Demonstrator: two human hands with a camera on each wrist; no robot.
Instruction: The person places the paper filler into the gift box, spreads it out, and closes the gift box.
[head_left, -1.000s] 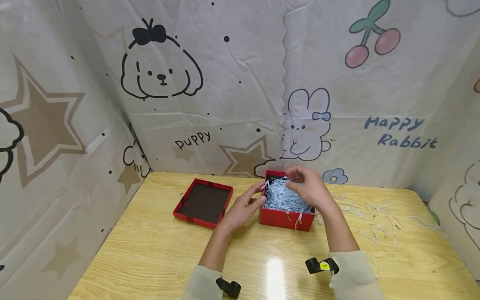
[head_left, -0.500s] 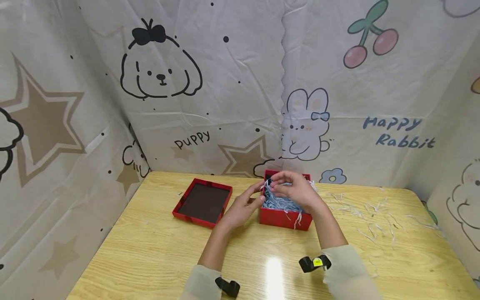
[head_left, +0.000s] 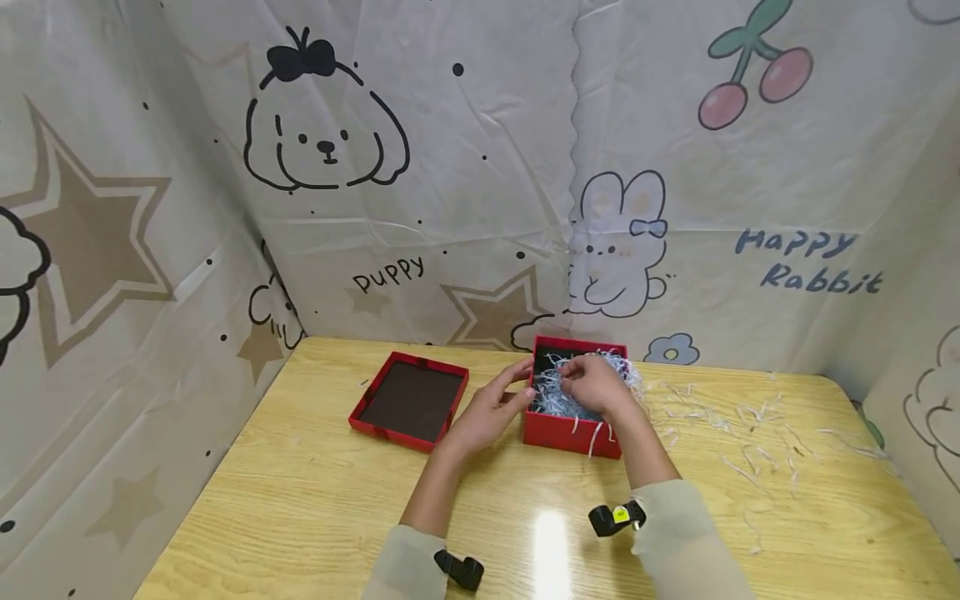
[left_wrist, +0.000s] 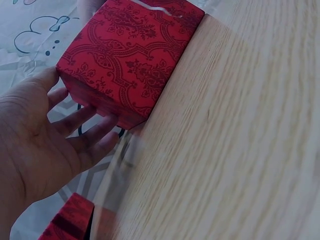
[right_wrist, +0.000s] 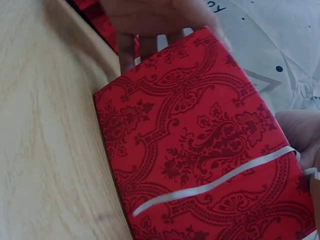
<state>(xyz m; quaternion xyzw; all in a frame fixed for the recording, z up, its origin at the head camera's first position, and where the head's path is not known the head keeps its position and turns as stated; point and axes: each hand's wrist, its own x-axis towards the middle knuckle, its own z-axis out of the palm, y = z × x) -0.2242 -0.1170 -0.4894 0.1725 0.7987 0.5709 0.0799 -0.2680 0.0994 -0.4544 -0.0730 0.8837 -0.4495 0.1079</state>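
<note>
A red patterned box stands on the table, filled with pale blue and white shredded paper. My left hand rests at the box's left side; its fairly straight fingers lie along that wall in the left wrist view. Inside the box my right hand is down in the shreds, fingers bent and pinching strands near the middle. Its fingertips are partly hidden by the paper. In the right wrist view a white strand hangs over the box's front wall.
The red box lid lies to the left with its dark inside facing up. Loose paper strips are scattered over the wooden table on the right. A printed cloth hangs behind the table.
My right hand has shifted from the box's back right toward the middle, then lowered into the shreds. More paper now bunches at the right rim. My left hand stays at the box's side.
</note>
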